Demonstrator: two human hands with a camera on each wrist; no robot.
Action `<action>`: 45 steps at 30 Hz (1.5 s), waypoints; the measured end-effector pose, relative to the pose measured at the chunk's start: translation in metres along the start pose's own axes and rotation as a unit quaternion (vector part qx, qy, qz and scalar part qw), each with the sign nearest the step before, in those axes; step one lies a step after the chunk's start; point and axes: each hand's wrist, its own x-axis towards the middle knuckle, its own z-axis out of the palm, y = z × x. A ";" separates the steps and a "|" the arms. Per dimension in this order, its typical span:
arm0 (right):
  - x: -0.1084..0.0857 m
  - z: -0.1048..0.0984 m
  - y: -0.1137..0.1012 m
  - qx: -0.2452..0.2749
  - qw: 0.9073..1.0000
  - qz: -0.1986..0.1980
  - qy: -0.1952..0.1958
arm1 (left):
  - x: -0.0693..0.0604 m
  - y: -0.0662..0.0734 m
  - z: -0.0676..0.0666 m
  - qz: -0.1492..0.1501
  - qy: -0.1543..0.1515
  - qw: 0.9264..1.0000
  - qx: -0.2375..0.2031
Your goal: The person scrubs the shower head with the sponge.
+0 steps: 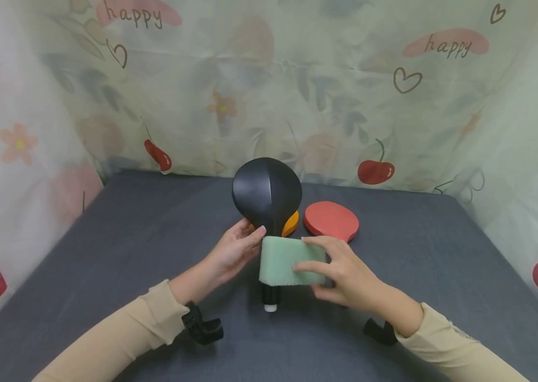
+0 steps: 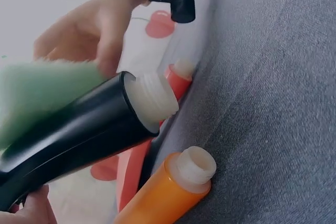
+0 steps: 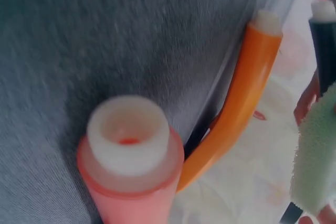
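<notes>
Surrounding the sponge (image 1: 280, 260) and grey table (image 1: 154, 228), curtains (image 1: 278, 90) hang.

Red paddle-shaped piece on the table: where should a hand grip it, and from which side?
Best grip the red paddle-shaped piece by its round handle, just behind the whitish neck, probably from the person's side: the handle points that way, while the wide head lies farther off.

the light is soft, the sponge (image 2: 47, 95) blurred in left wrist view.
</notes>
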 end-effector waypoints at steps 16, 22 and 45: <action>0.000 0.009 0.003 0.030 0.995 0.087 0.049 | 0.003 -0.002 0.004 -0.002 0.063 0.997 -0.044; -0.008 0.009 -0.008 0.056 0.998 0.023 -0.017 | 0.004 0.001 0.002 -0.015 0.092 0.995 -0.041; 0.007 0.016 0.001 0.069 0.984 0.143 0.076 | 0.002 0.007 0.005 0.012 0.054 0.993 -0.108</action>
